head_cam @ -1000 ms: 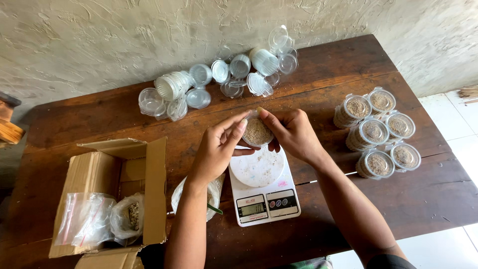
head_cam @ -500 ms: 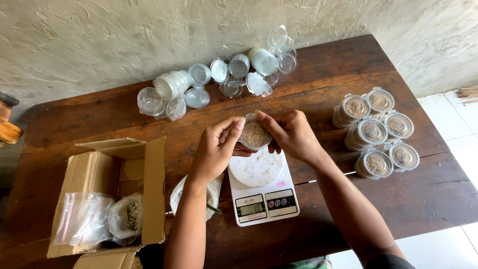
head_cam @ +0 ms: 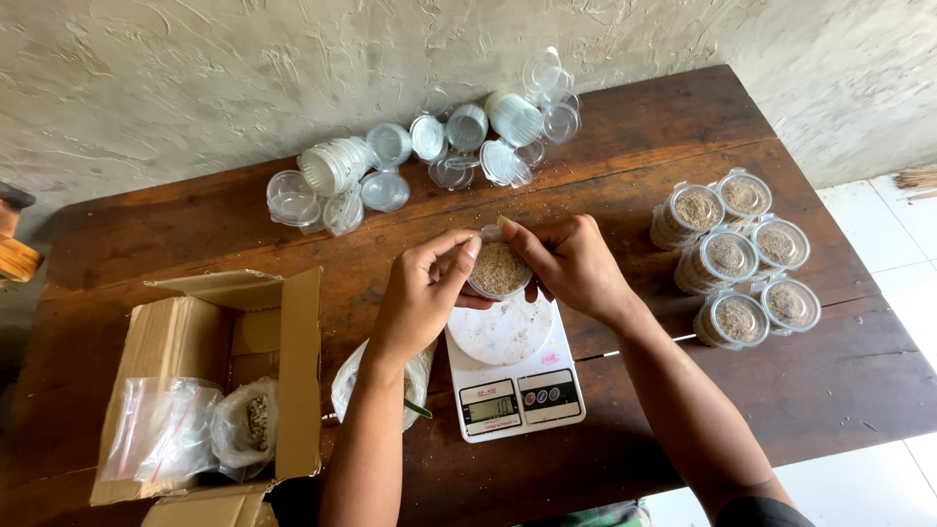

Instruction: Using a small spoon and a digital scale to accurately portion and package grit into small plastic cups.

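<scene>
Both my hands hold a small clear plastic cup (head_cam: 499,270) filled with brown grainy material, just above the far edge of a white digital kitchen scale (head_cam: 512,376). My left hand (head_cam: 427,291) grips the cup's left side, thumb over its rim. On the cup's right side, the fingers of my right hand (head_cam: 571,263) pinch at the rim. The scale's round white plate is bare, and its display is lit. A clear bag (head_cam: 353,380) lies under my left forearm.
Several filled, lidded cups (head_cam: 734,258) are stacked at the right on the dark wooden table (head_cam: 634,156). Empty clear cups and lids (head_cam: 420,156) lie along the wall. An open cardboard box (head_cam: 220,381) holding plastic bags sits at the front left.
The cup and both hands have dropped slightly toward the scale and shifted grip around the rim. Nothing else has moved.
</scene>
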